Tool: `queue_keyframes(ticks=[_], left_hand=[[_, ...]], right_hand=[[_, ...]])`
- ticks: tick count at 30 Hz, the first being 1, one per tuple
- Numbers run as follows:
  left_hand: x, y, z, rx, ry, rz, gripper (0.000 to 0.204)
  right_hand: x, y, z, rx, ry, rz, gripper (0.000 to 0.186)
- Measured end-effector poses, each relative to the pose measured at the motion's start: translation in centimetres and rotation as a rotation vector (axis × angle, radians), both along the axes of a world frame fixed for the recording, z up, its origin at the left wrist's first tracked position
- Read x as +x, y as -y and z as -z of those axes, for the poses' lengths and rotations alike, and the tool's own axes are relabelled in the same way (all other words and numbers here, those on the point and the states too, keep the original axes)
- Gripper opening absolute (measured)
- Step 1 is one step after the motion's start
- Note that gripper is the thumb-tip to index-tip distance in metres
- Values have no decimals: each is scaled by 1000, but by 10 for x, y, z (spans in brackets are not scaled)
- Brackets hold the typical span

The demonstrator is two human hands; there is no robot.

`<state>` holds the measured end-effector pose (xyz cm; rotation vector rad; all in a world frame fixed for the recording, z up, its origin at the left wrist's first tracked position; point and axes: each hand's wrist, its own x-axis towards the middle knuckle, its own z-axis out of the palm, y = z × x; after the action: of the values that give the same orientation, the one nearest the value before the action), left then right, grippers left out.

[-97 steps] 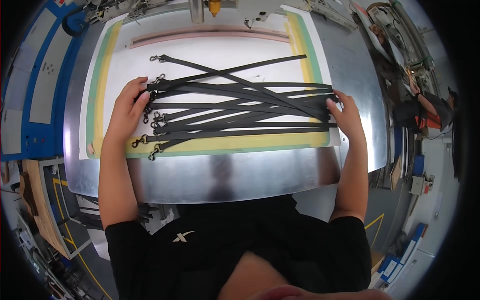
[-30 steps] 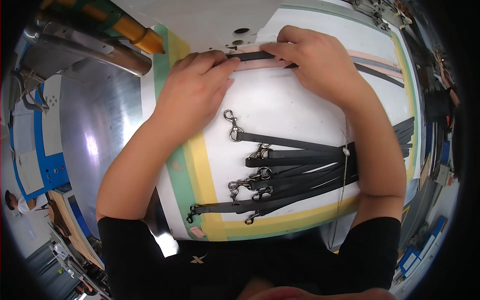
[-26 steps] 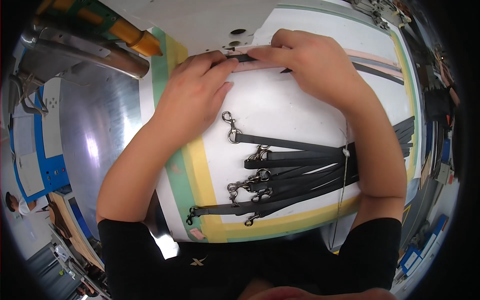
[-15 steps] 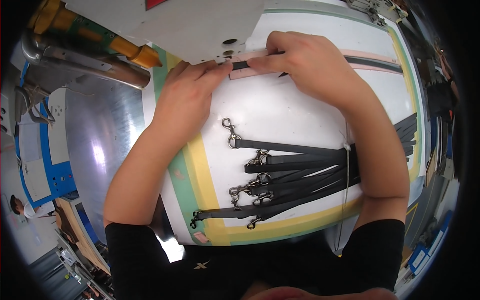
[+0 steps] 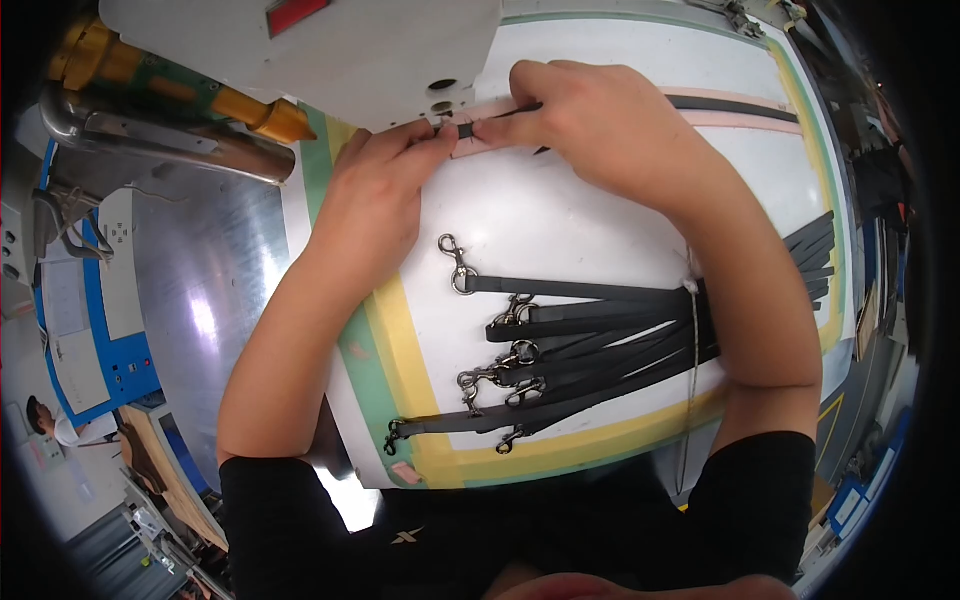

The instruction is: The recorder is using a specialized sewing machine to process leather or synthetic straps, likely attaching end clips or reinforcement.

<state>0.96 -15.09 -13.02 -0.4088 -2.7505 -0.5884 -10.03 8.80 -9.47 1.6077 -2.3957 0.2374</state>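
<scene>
My left hand (image 5: 385, 180) and my right hand (image 5: 600, 130) are close together at the upper middle, both closed on a black strap (image 5: 700, 102) lying along a pink strip (image 5: 745, 120). The fingertips of each pinch or press it just below a white machine plate (image 5: 380, 55) with holes. A short piece of the strap shows between them; the fingers partly hide it. Nearer me, several black straps (image 5: 560, 290) with metal snap hooks (image 5: 450, 255) lie fanned out on the white board (image 5: 540, 220), their far ends passing under my right forearm.
A brass machine part (image 5: 280, 120) and a steel tube (image 5: 200, 150) overhang the upper left, above a metal tabletop (image 5: 210, 270). A blue machine panel (image 5: 110, 360) stands at the far left, with another person (image 5: 70, 425) beside it. A thin cord (image 5: 690, 400) hangs across the straps.
Both hands have moved from the strap bundle's ends up to a single strap at the pink strip, as the view turned. In the last second my right hand has slid slightly leftward.
</scene>
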Motion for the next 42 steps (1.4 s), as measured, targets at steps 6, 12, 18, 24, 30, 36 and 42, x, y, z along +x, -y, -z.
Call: queue_keyframes(ticks=[6, 12, 18, 24, 30, 36, 42], left_hand=[[1, 4, 0, -24, 32, -159, 30], [1, 5, -3, -111, -50, -29, 33], [1, 4, -3, -83, -86, 66, 38], [-1, 3, 2, -84, -73, 85, 43], [-2, 1, 2, -128, -70, 84, 47], [-3, -4, 1, -213, -71, 52, 49], [3, -10, -1, -258, -100, -30, 49]], right_hand=[[-3, -3, 7, -39, 45, -9, 28], [-6, -2, 11, -68, 33, -23, 29], [-3, -2, 9, -40, 29, -3, 40], [-7, -2, 11, -14, 58, 19, 30], [0, -6, -26, 116, 226, -2, 33], [1, -2, -18, 169, 152, 43, 29], [1, 9, -27, -25, 231, 359, 29]])
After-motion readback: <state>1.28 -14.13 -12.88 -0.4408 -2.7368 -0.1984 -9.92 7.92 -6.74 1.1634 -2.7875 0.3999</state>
